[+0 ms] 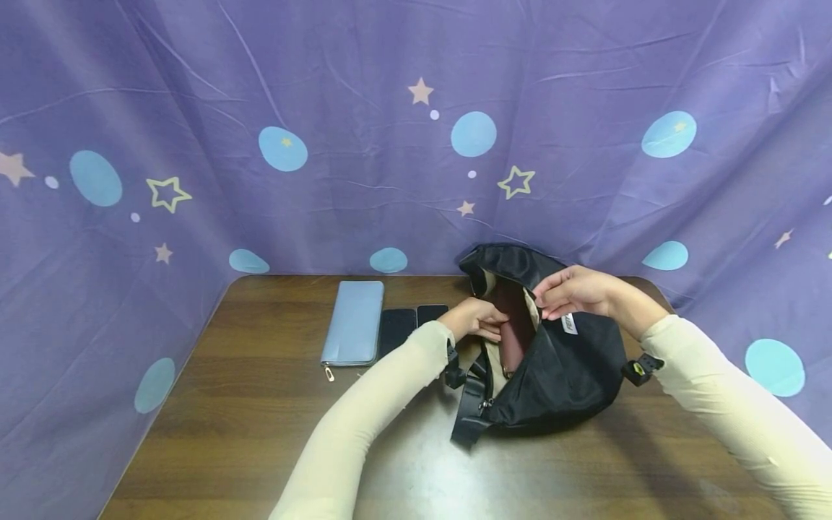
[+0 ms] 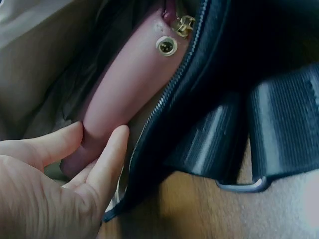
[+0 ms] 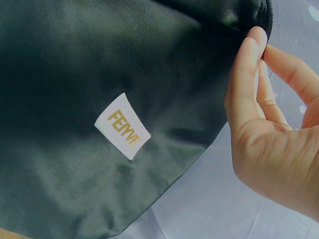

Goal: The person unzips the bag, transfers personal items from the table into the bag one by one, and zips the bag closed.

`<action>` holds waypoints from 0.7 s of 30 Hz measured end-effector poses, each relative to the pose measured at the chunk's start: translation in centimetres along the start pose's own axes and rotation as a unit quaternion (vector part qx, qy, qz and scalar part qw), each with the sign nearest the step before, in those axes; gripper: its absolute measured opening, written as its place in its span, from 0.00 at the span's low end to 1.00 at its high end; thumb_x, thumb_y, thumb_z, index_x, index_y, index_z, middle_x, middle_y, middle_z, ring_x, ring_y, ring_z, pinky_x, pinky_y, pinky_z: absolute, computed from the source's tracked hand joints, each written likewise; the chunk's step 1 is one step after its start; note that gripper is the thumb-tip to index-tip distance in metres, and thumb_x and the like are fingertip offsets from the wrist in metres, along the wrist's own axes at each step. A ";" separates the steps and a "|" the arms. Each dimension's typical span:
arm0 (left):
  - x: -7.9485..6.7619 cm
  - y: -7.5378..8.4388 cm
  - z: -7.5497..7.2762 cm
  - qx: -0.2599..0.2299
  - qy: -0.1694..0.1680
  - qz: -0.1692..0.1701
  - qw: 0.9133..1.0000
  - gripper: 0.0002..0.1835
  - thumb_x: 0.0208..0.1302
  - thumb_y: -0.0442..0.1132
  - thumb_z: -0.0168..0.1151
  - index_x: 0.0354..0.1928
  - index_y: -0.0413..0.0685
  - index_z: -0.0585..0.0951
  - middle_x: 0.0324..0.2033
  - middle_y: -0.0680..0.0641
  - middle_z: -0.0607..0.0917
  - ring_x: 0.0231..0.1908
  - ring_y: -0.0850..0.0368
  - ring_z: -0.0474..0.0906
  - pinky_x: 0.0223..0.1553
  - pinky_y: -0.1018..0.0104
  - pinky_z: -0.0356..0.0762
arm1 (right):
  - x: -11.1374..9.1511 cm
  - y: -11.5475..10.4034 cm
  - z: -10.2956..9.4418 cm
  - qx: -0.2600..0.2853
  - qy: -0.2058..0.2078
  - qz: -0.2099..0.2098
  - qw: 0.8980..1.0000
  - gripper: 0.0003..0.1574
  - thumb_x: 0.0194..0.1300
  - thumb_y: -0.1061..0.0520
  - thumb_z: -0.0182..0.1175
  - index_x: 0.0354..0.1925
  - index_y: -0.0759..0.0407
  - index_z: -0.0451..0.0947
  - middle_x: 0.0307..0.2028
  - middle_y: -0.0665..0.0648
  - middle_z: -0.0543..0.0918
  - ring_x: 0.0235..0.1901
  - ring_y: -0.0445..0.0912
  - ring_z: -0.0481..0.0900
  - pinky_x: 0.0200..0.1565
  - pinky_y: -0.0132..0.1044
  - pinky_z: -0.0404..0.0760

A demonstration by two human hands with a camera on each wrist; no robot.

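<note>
A black bag (image 1: pixel 565 383) with a beige lining lies on the right of the table, its zippered mouth spread apart. Inside it is a dusky pink purse (image 2: pixel 130 82) with a gold-rimmed snap and a gold metal piece at one end. My left hand (image 1: pixel 477 318) reaches into the mouth and pinches the purse between thumb and fingers at its near end in the left wrist view. With fingertips and thumb, my right hand (image 1: pixel 577 292) grips the zippered edge of the bag, beside the white label (image 3: pixel 123 125). The bottom of the bag's inside is hidden.
Left of the bag lies a light blue zip wallet (image 1: pixel 354 321). Between them are a flat dark phone-like item (image 1: pixel 397 326) and a smaller dark one (image 1: pixel 431 313), partly behind my left arm. A black strap (image 1: pixel 469 415) hangs onto the wooden table (image 1: pixel 260 419). A purple curtain (image 1: pixel 364 144) stands behind.
</note>
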State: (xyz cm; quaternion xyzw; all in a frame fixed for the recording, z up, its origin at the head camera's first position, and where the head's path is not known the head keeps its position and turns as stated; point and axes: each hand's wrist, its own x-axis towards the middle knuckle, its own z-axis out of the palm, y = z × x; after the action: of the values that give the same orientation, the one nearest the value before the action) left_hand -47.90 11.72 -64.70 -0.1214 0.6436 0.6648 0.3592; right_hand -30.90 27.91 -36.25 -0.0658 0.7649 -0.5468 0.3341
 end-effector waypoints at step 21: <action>5.2 -1.0 1.3 -0.038 0.007 -0.001 0.999 0.11 0.54 0.22 0.69 0.39 0.35 0.81 0.39 0.34 0.87 0.39 0.38 0.86 0.36 0.44 0.89 | 0.4 0.0 0.2 0.010 -0.001 0.000 1.000 0.15 0.67 0.71 0.56 0.37 0.55 0.84 0.31 0.48 0.87 0.32 0.40 0.87 0.43 0.34 0.88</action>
State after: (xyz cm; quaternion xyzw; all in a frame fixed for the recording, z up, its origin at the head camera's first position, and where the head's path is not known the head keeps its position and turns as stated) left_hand -50.55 14.57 -68.55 -0.1401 0.6208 0.6874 0.3501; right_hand -31.08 27.59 -36.49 -0.0630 0.7592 -0.5542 0.3353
